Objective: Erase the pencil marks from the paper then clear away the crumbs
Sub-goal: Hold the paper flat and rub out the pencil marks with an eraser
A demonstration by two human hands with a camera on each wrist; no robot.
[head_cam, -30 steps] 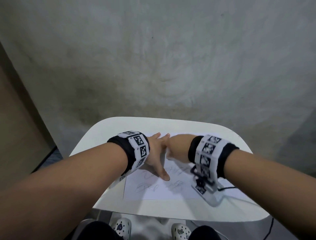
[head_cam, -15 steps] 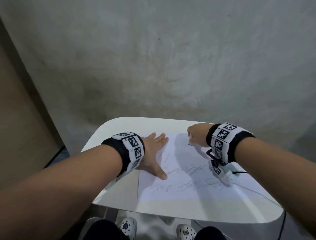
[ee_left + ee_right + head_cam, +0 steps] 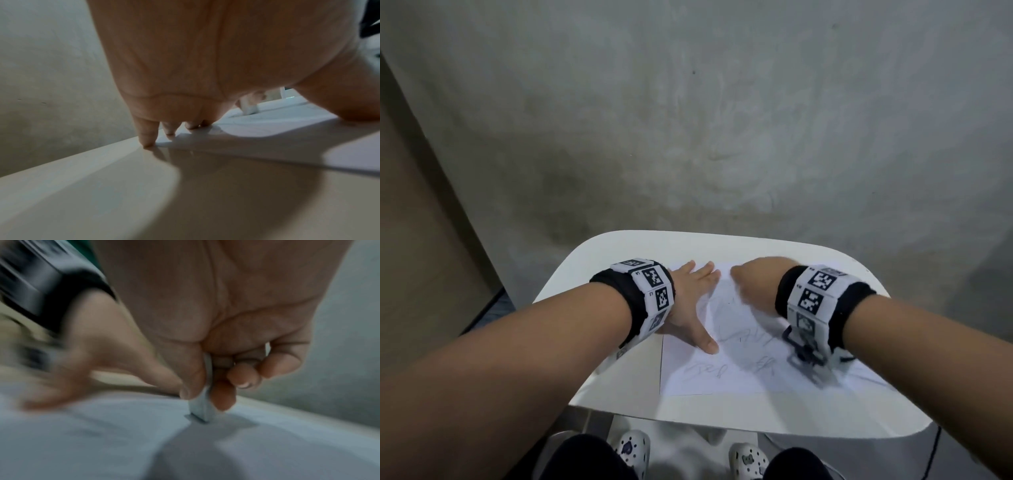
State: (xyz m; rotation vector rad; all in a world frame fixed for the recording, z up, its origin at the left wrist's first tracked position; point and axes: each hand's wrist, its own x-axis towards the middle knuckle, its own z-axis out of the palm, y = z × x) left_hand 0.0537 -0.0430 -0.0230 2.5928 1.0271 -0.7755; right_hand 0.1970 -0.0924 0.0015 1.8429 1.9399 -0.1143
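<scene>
The paper (image 3: 726, 342) lies flat on the white table (image 3: 619, 260), toward its near right part, and pencil marks (image 3: 736, 334) are plain across its middle and near half, so the erasing looks barely begun; no crumbs can be made out, and clearing them is left for later. The eraser (image 3: 202, 408), a small pale block, stands on the sheet near its far edge, pinched between the thumb and curled fingers (image 3: 223, 395) of the right hand (image 3: 755, 287). The left hand (image 3: 690, 301) lies spread with fingers straight, pressing the paper's left edge and the table beside it.
</scene>
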